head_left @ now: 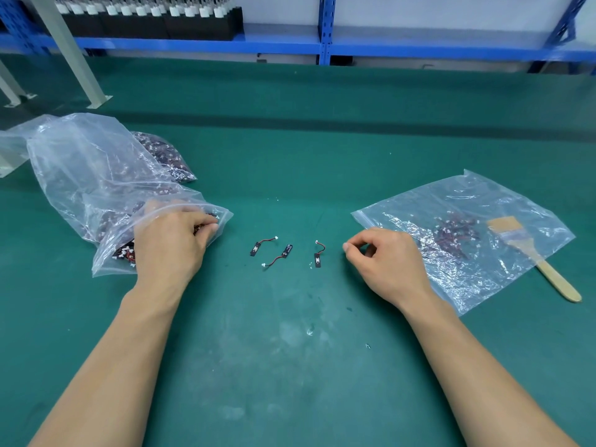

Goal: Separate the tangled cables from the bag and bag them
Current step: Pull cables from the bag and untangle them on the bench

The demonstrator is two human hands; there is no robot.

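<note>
A large clear bag (96, 175) of tangled cables lies at the left of the green mat. My left hand (171, 243) is in its mouth, the fingers curled round a clump of tangled cables (206, 224). Three separated cables lie on the mat between my hands: one cable (263, 245), a second cable (279, 254) and a third cable (318, 254), each a short red-black wire with a black tab and a white plug. My right hand (383, 262) rests by the third cable, fingers curled, thumb against index, with nothing visible in it. A flat zip bag (503, 201) at the right holds a small pile of sorted cables (454, 233).
A wooden-handled brush (532, 253) lies across the right bag's far edge. A second packed bag of cables (164, 156) sits behind the left one. Grey frame legs (74, 59) stand at the back left, with a blue shelf rack (324, 30) beyond the mat.
</note>
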